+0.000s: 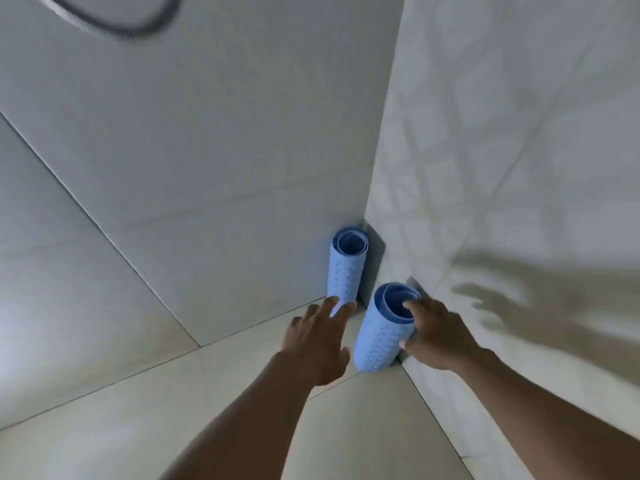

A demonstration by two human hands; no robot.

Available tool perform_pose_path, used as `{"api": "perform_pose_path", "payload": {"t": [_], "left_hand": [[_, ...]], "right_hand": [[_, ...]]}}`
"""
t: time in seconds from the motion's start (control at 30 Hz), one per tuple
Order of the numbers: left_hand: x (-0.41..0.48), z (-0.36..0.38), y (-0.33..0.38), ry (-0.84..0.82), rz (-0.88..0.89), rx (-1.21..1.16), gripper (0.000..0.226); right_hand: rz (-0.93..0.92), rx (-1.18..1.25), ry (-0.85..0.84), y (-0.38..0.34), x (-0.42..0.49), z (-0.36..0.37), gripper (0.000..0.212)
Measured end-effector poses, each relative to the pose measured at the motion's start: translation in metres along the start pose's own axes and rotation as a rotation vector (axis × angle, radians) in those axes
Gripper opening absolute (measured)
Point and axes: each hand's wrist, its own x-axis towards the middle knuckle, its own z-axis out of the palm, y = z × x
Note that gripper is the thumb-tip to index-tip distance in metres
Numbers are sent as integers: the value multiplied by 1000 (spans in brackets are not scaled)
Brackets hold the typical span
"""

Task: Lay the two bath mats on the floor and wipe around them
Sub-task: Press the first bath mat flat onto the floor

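Tiled corner w/ 2 rolled mats: right hand [437,336] grips near mat [384,332], left hand [320,344] open by far mat [347,268], could tip it.

Two rolled mats stand on the floor [156,393], far mat [347,268] in the corner, near mat [382,334] before it
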Motion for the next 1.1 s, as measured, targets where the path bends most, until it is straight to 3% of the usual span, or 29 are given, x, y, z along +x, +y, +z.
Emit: {"api": "perform_pose_path", "payload": {"t": [0.13,0.2,0.3,0.37,0.53,0.63,0.7,0.83,0.9,1.0,1.1], "left_hand": [[54,90,-21,42,59,49,82],[75,131,-29,98,112,77,87],[97,166,-46,198,161,121,91],[91,176,-56,231,165,126,91],[45,162,-96,232,97,123,78],[5,142,-143,261,8,91,72],[-27,135,-176,298,-57,94,79],[-99,131,-225,334,-190,95,108],[-129,129,-244,268,-265,179,98],[-161,126,-264,221,-395,251,63],[-183,131,-278,166,-490,199,50]], "right_hand": [[-1,-187,63,14,52,74,72],[14,-205,145,18,69,109,55],[-107,-106,379,22,83,135,15],[-216,-83,353,10,78,134,21],[-506,-290,309,-60,49,128,17],[-572,-313,240,-117,39,115,24],[-625,-292,189,-155,34,115,32],[-723,-198,106,-226,16,137,24],[-754,-159,36,-258,6,148,29],[-762,-169,-2,-300,-2,160,31],[-730,-223,-18,-336,-7,166,20]]}}
